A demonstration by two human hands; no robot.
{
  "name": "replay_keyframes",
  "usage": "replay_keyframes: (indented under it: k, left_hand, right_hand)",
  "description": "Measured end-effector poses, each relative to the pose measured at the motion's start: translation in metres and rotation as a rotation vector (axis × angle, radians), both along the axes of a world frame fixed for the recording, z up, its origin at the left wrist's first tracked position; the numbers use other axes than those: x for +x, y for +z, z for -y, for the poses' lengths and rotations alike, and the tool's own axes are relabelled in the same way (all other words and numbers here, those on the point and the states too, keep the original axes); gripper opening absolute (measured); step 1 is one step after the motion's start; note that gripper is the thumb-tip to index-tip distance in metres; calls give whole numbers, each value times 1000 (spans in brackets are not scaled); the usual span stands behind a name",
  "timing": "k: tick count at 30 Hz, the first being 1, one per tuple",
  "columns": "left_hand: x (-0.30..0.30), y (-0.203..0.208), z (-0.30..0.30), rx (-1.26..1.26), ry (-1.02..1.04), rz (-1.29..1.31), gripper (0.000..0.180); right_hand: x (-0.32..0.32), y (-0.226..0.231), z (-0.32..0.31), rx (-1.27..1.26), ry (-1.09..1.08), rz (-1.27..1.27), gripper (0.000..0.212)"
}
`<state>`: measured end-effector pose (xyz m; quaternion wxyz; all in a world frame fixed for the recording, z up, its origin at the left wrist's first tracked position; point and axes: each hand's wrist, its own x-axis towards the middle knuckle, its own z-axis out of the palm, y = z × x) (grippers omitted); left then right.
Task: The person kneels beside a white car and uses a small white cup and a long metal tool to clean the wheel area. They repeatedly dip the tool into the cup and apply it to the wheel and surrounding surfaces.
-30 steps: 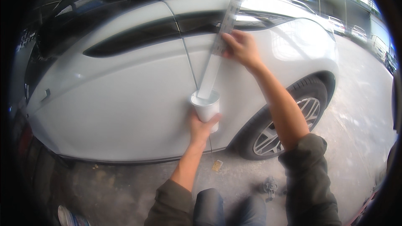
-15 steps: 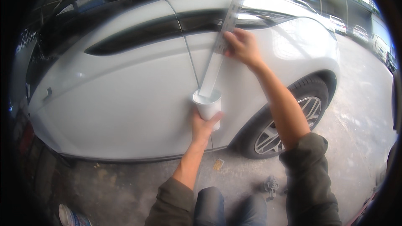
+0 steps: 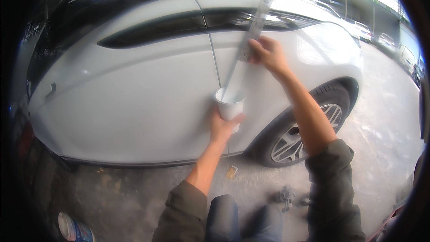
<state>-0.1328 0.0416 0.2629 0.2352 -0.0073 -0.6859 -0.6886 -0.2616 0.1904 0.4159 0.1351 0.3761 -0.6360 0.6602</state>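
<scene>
Two grips: my left hand (image 3: 222, 127) clamped round the white cup (image 3: 231, 107), my right hand (image 3: 269, 56) pinching the ruler (image 3: 260, 17); levering it sideways could tip the cup.

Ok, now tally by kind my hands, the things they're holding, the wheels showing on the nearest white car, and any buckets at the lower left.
Left hand plus right hand: 2
White cup: 1
Ruler-like stick: 1
Car wheel: 1
Bucket: 1
Total: 6
</scene>
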Motion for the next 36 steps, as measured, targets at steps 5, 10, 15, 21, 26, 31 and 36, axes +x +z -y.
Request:
replay_keyframes:
  k: [5, 10, 15, 21, 26, 31, 36]
  left_hand:
    - [-1, 0, 8, -52, -8, -51, 84]
    - [-5, -12, 20, -39, 61, -126, 70]
    - [-10, -20, 21, -52, 68, -120, 73]
    - [-8, -21, 10, -45, 145, -89, 78]
    - [-6, -20, 10, -49, 147, -112, 78]
    - [-4, -20, 10, -10, 107, -104, 78]
    - [-4, -17, 13, -54, 41, -50, 83]
  right_hand:
    - [46, -33, 9, 277, -85, -26, 25]
    - [45, -31, 18, -40, -119, -171, 23]
    - [48, -41, 27, 421, -443, -178, 26]
    - [19, -9, 12, -19, -279, 32, 24]
    - [3, 12, 1, -58, -195, 64, 26]
    - [4, 9, 0, -94, -196, 55, 30]
    - [11, 7, 0, -36, -148, 13, 28]
